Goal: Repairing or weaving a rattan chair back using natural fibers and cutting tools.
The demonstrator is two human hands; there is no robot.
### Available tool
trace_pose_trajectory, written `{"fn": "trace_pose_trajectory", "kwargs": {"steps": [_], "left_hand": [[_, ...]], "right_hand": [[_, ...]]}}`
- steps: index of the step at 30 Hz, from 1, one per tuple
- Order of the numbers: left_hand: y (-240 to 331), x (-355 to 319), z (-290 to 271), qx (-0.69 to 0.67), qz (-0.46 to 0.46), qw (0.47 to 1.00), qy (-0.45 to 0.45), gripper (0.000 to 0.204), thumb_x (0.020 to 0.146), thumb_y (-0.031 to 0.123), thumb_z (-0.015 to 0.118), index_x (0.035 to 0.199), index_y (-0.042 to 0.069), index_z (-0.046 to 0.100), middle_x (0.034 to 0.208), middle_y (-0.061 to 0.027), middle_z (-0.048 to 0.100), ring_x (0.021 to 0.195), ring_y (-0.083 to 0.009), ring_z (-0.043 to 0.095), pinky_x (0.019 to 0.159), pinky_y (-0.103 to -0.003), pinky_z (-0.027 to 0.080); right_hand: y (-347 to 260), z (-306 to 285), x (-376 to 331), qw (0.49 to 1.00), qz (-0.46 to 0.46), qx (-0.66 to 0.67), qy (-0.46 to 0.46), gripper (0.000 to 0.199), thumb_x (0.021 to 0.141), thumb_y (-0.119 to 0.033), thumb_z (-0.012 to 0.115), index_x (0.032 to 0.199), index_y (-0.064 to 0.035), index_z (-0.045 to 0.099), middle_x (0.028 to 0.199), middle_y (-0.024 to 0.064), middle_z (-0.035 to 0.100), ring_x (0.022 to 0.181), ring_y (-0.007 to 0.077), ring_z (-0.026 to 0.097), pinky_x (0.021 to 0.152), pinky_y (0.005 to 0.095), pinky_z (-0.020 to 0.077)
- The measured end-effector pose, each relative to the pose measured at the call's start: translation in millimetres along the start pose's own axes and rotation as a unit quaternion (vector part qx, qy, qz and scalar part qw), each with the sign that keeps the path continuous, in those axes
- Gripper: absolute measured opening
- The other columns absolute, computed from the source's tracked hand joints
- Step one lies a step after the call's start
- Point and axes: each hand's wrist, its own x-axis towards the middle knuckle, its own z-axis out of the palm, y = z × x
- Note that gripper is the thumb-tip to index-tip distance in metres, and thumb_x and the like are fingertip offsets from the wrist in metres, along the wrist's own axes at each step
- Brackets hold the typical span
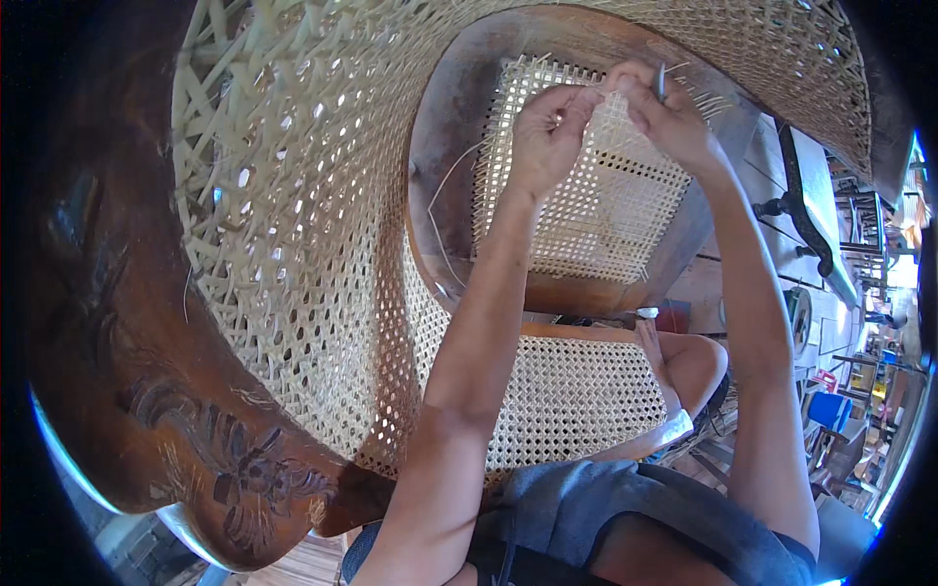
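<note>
Both hands meet at the far edge of a partly woven cane panel (586,220) set in a brown wooden seat frame (445,146). My left hand (555,132) is closed, thumb and fingertips pinched on a thin pale cane strand. Close against it, my right hand (669,117) is closed too, its fingertips at the same spot. A narrow grey metal tool (660,82) sticks up from between the right fingers; its lower part is hidden. Loose cane ends (711,101) fan out beside the right hand. One long strand (431,205) loops out from the panel's left side.
A large curved cane backrest (293,225) with a carved dark wooden frame (254,479) wraps round the left and far sides. Another finished cane surface (576,396) lies nearer me, by my bent leg (692,366). Furniture and a blue container (829,411) stand at right.
</note>
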Motion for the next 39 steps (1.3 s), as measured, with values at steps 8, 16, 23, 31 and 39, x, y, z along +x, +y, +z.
{"fn": "trace_pose_trajectory", "kwargs": {"steps": [8,16,23,31,39], "left_hand": [[-29,-5,-49,0.081,0.064,0.988,0.112,0.018,0.090,0.017,0.068,0.095,0.001,0.073,0.082,-0.0023,0.069,0.071,-0.0064,0.057,0.066,-0.022,0.046],[-35,-3,-64,0.275,0.034,0.950,0.146,0.022,0.084,0.020,0.075,0.090,-0.001,0.074,0.073,-0.0009,0.068,0.066,-0.0066,0.059,0.061,-0.023,0.047],[-38,-5,-68,0.339,0.060,0.922,0.176,0.018,0.079,0.019,0.074,0.082,0.001,0.073,0.070,-0.0054,0.067,0.064,-0.0103,0.062,0.060,-0.025,0.048],[-40,1,-73,0.377,0.116,0.912,0.114,0.017,0.082,0.022,0.072,0.084,0.005,0.073,0.071,-0.0101,0.064,0.066,-0.0215,0.063,0.062,-0.034,0.049],[-38,1,-64,0.372,0.067,0.919,0.117,0.024,0.084,0.028,0.068,0.086,0.005,0.072,0.071,-0.0099,0.066,0.065,-0.0205,0.064,0.061,-0.034,0.048]], "right_hand": [[49,2,6,0.957,0.148,-0.247,-0.047,0.025,0.098,-0.031,0.054,0.097,-0.0075,0.063,0.067,0.0049,0.058,0.062,0.0158,0.057,0.058,0.0294,0.0450],[7,67,24,0.903,0.031,-0.422,-0.069,0.020,0.085,-0.010,0.053,0.097,0.0015,0.065,0.098,0.0214,0.066,0.095,0.0343,0.066,0.083,0.0441,0.0535],[0,85,30,0.889,-0.031,-0.454,-0.044,0.018,0.085,-0.008,0.052,0.091,0.0030,0.064,0.098,0.0239,0.066,0.095,0.0390,0.065,0.085,0.0472,0.0515],[-6,97,36,0.869,-0.037,-0.492,-0.023,0.019,0.085,-0.008,0.054,0.093,-0.0007,0.069,0.098,0.0208,0.067,0.096,0.0349,0.067,0.083,0.0439,0.0545],[-21,83,47,0.861,0.023,-0.503,-0.069,0.020,0.082,-0.004,0.052,0.097,0.0019,0.064,0.103,0.0257,0.065,0.102,0.0379,0.063,0.088,0.0466,0.0500]]}}
